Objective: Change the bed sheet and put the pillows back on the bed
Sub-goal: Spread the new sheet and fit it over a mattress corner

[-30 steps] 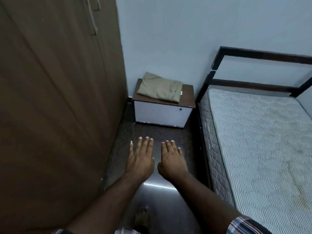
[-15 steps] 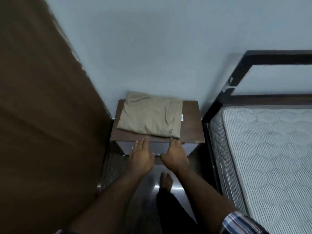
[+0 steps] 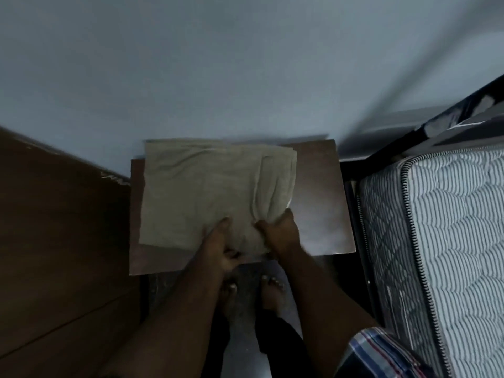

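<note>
Bare mattress sits to my right, no sheet on it yet, dark bed frame at its head end; no pillows in view. Wardrobe close on my left, so I'm working in a narrow slot. Small brown table against the wall carries the folded beige sheet, which covers most of the top and overhangs the back edge a bit. My left hand grips the near edge of the sheet, thumb on top and fingers tucked under; my right hand has the near right corner bunched in a pinch. Risks as I see them: both grips are on one edge only, so lifting from here probably lets the folds drop open and the far layers trail onto the floor by my feet. The right pinch looks like top layers only, so lower layers may stay behind or slide off. Swinging right in this gap, loose cloth could snag on the frame corner. Frame is motion-blurred, so grip depth is a guess.
</note>
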A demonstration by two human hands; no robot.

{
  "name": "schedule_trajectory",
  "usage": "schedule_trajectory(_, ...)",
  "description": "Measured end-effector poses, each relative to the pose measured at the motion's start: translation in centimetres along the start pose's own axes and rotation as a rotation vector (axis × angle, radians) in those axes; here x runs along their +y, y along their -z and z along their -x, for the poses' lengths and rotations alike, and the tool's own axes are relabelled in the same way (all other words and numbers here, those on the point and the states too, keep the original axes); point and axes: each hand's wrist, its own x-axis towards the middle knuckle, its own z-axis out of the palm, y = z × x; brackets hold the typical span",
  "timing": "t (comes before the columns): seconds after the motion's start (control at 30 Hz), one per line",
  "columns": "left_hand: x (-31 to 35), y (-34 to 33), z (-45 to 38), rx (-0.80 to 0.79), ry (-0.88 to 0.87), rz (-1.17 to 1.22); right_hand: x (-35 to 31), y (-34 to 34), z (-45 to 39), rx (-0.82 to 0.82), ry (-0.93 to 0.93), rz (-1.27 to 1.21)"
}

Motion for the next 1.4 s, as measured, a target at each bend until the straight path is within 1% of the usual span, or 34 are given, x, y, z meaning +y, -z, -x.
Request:
schedule_trajectory(0.07, 1.2, -0.3, 3.0, -0.005, 0.003, -0.101, -2.1, 0.1, 1.7, -0.038, 0.037, -0.082)
schedule_trajectory(0.13, 2.3, -0.2, 6.5, -0.071, 0.026, -0.292, -4.9, 0.6, 5.0, -0.043, 0.100, -0.123)
schedule_trajectory(0.23, 4.6, -0.2, 12.7, -0.149, 0.075, -0.677, -9.1, 2.7, 11.6, 0.061, 0.213, -0.217)
schedule_trajectory(0.3, 6.2, -1.0, 17.6, -0.203, 0.056, -1.003, -11.7, 5.1, 16.5, 0.152, 0.268, -0.277)
schedule_trajectory(0.33, 7.0, -1.8, 20.1, -0.201, 0.007, -1.154, -12.6, 6.5, 18.8, 0.199, 0.294, -0.304)
schedule_trajectory(0.37, 7.7, -2.9, 22.6, -0.191, -0.077, -1.258, -13.2, 8.0, 20.9, 0.242, 0.327, -0.334)
schedule_trajectory(0.4, 8.2, -4.2, 24.8, -0.190, -0.195, -1.300, -13.8, 9.4, 22.8, 0.285, 0.358, -0.350)
schedule_trajectory(0.43, 8.5, -5.6, 26.8, -0.220, -0.312, -1.294, -14.2, 10.8, 24.7, 0.327, 0.396, -0.364)
schedule_trajectory(0.47, 8.2, -7.3, 28.8, -0.285, -0.393, -1.278, -14.4, 12.2, 26.4, 0.373, 0.425, -0.373)
schedule_trajectory(0.5, 7.6, -9.2, 30.8, -0.374, -0.437, -1.284, -14.7, 13.7, 27.9, 0.423, 0.453, -0.376)
schedule_trajectory(0.57, 4.8, -13.0, 34.6, -0.543, -0.506, -1.392, -15.1, 16.9, 30.8, 0.509, 0.509, -0.377)
schedule_trajectory(0.63, 0.9, -16.5, 38.1, -0.672, -0.630, -1.505, -14.9, 20.5, 33.2, 0.586, 0.562, -0.395)
schedule_trajectory(0.73, -4.7, -21.0, 40.4, -0.834, -0.758, -1.466, -12.8, 26.3, 35.7, 0.697, 0.583, -0.565)
schedule_trajectory(0.83, -10.8, -25.1, 41.4, -0.940, -0.891, -1.476, -8.2, 32.2, 37.4, 0.760, 0.514, -0.797)
schedule_trajectory(0.9, -16.1, -27.4, 42.2, -1.006, -0.889, -1.465, -4.1, 36.7, 38.5, 0.841, 0.445, -0.899)
schedule_trajectory(0.97, -21.8, -29.5, 42.9, -1.068, -0.883, -1.463, 0.3, 41.5, 39.6, 0.909, 0.324, -0.940)
schedule_trajectory(1.0, -24.6, -30.5, 43.4, -1.092, -0.887, -1.470, 2.5, 43.9, 40.3, 0.876, 0.271, -0.969)
schedule_trajectory(1.03, -27.4, -31.8, 43.7, -1.112, -0.897, -1.479, 4.6, 46.2, 41.0, 0.804, 0.228, -1.019)
schedule_trajectory(1.07, -30.0, -33.0, 44.2, -1.124, -0.907, -1.489, 6.7, 48.3, 41.7, 0.730, 0.207, -1.081)
schedule_trajectory(1.1, -32.5, -34.1, 44.7, -1.128, -0.907, -1.486, 8.7, 50.4, 42.6, 0.702, 0.213, -1.136)
schedule_trajectory(1.13, -34.7, -35.3, 45.3, -1.121, -0.897, -1.461, 10.5, 52.4, 43.4, 0.725, 0.227, -1.179)
schedule_trajectory(1.23, -39.8, -39.0, 46.7, -1.087, -0.833, -1.330, 15.2, 58.0, 45.9, 0.893, 0.246, -1.324)
schedule_trajectory(1.27, -41.3, -40.2, 47.2, -1.090, -0.818, -1.286, 16.7, 59.6, 46.7, 0.921, 0.238, -1.384)
schedule_trajectory(1.3, -42.7, -41.3, 47.5, -1.105, -0.816, -1.243, 18.2, 60.8, 47.3, 0.931, 0.200, -1.403)
schedule_trajectory(1.33, -44.1, -42.3, 48.0, -1.124, -0.825, -1.210, 19.7, 61.4, 48.0, 0.910, 0.123, -1.337)
schedule_trajectory(1.4, -46.9, -43.9, 49.2, -1.200, -0.834, -1.184, 22.1, 61.5, 49.0, 0.771, -0.057, -1.080)
